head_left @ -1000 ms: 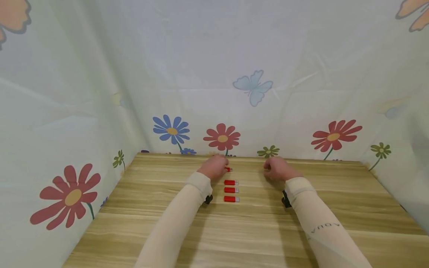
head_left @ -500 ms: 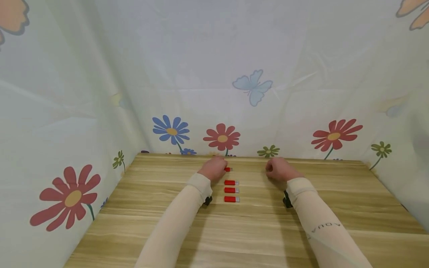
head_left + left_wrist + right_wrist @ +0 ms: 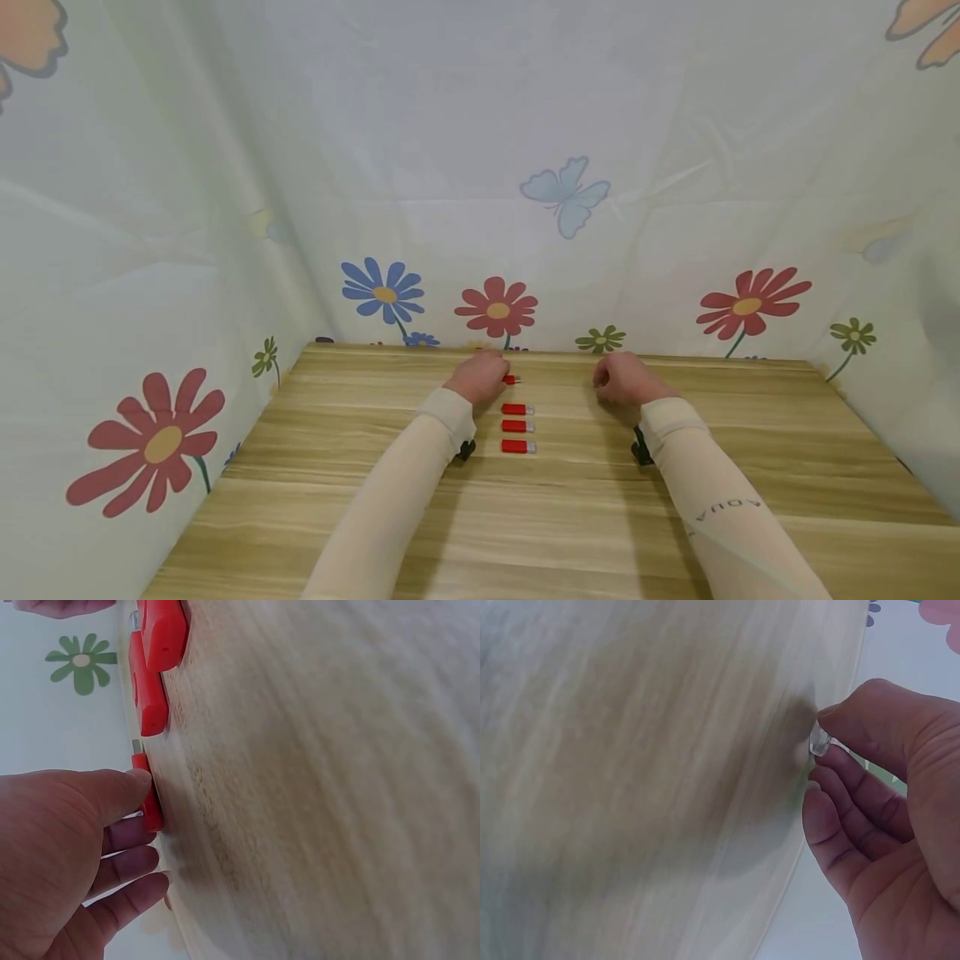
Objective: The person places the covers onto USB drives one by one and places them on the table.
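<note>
Near the table's far edge, my left hand pinches a red USB flash drive between thumb and fingers. The drive's metal plug points right, and in the head view most of its body is hidden by the hand. Across from it, my right hand holds a small clear plastic cap between thumb and fingertips, close above the tabletop. Three more red drives lie in a column nearer the person: a far one, a middle one and a near one, plugs all to the right.
The wood-grain table ends at the back against a white curtain printed with flowers and butterflies. Both wrists wear black camera mounts, the left mount beside the drives, the right mount farther right.
Over the last second my right hand has shifted slightly to the right, and its fingers have drawn closer together. The left hand and the drives stay almost still.
</note>
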The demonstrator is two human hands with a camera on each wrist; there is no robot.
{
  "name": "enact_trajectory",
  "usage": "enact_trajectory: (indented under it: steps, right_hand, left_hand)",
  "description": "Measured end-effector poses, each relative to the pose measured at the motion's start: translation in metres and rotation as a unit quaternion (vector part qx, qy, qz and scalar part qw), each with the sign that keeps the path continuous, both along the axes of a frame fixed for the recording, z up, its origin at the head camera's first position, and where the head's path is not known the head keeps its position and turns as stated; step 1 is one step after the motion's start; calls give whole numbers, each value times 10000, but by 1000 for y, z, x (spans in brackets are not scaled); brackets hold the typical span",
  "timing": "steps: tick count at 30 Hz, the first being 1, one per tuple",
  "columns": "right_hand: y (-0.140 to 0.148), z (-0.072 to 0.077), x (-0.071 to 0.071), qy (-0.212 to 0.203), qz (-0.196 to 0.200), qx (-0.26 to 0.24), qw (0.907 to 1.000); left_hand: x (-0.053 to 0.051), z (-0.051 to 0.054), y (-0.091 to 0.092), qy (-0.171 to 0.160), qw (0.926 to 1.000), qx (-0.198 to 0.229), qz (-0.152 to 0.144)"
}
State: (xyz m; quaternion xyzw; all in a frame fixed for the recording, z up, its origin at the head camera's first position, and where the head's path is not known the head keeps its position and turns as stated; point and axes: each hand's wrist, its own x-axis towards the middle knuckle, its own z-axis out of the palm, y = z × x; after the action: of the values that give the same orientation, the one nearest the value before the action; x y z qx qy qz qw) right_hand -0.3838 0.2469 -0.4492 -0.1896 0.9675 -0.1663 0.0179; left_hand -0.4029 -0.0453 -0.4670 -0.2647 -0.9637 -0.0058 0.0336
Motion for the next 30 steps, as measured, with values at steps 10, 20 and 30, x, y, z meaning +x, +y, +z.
enact_trajectory:
  steps: [10,20,30]
  right_hand:
    - [1,4,1,-444,-320,-299,9981]
    - [4,5,1,-524,-326,-313,9976]
    - [4,6,1,-465,-315,-193,9982]
  left_hand:
    - [-4,-3,0,105,9998,51,-146]
    - [-7,-6,1,62,9999,22,-96]
    - [-9,-10,0,72,9999,74,-130]
